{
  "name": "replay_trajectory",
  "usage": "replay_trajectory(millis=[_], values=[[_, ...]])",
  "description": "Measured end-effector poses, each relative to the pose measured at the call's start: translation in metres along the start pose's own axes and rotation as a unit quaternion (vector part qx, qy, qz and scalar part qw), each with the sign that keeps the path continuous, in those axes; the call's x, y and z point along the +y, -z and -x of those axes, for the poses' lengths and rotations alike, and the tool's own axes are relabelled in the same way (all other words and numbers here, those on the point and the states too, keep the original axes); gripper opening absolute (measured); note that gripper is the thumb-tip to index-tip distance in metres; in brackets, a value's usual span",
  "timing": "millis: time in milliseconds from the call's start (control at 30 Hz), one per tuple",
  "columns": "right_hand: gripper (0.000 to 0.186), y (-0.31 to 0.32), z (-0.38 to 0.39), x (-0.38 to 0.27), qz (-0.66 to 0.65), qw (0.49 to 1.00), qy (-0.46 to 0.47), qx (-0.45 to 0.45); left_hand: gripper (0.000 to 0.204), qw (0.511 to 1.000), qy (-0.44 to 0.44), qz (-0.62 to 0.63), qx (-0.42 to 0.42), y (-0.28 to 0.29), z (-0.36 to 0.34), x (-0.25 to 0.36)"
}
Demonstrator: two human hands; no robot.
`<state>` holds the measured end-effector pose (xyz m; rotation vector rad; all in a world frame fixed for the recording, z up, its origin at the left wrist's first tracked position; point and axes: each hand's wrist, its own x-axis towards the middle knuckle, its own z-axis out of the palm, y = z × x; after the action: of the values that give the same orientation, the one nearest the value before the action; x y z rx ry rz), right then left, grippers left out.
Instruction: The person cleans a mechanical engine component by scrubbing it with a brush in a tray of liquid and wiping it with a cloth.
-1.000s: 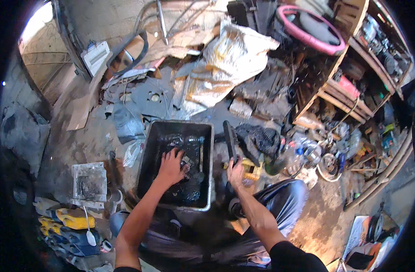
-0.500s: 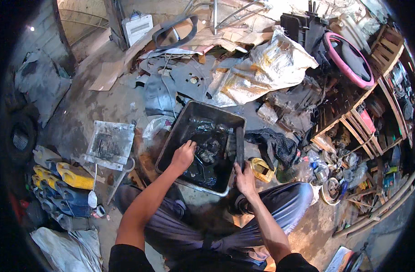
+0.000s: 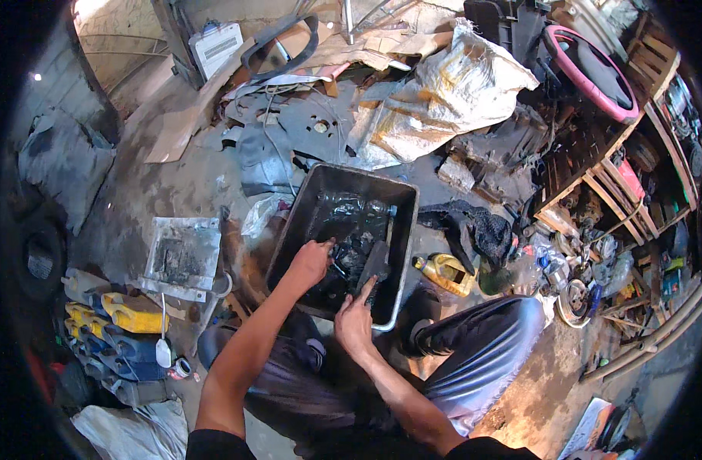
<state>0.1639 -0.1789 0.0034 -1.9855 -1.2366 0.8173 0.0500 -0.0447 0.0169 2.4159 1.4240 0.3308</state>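
A black rectangular tub [image 3: 406, 253] stands between my legs, its floor dark and wet, with dark greasy parts lying inside. My left hand [image 3: 313, 262] reaches over its left side with fingers closed; a thin shiny rod [image 3: 339, 269] shows beside the fingertips, but what they grip is hidden. At the near side, my right hand [image 3: 355, 322] grips the lower end of a dark flat bar [image 3: 374, 262], one finger stretched along it. The bar slants over the right half of the tub's inside.
Right of the tub lie a cut-open yellow jug [image 3: 449, 274] and a black mesh cloth [image 3: 481, 234]. A grimy metal sheet [image 3: 184, 253] and several yellow-and-blue containers [image 3: 132, 313] are at left. Beyond the tub sits a stained white sack [image 3: 447, 100]; a wooden rack [image 3: 596, 184] stands at right.
My right hand has moved left with the dark bar, from the tub's right wall to over its inside. My left hand stays nearly in place. The view has shifted slightly.
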Motion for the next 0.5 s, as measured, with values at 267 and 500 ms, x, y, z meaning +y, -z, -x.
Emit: replay_trajectory(millis=[267, 500], values=[[0.073, 0.042, -0.016, -0.025, -0.001, 0.997, -0.002, -0.074, 0.054, 0.999, -0.003, -0.040, -0.031, -0.002, 0.003, -0.009], [0.070, 0.024, -0.073, -0.032, 0.008, 0.999, -0.023, 0.043, 0.053, 1.000, -0.030, 0.000, 0.001, 0.003, 0.011, -0.003]])
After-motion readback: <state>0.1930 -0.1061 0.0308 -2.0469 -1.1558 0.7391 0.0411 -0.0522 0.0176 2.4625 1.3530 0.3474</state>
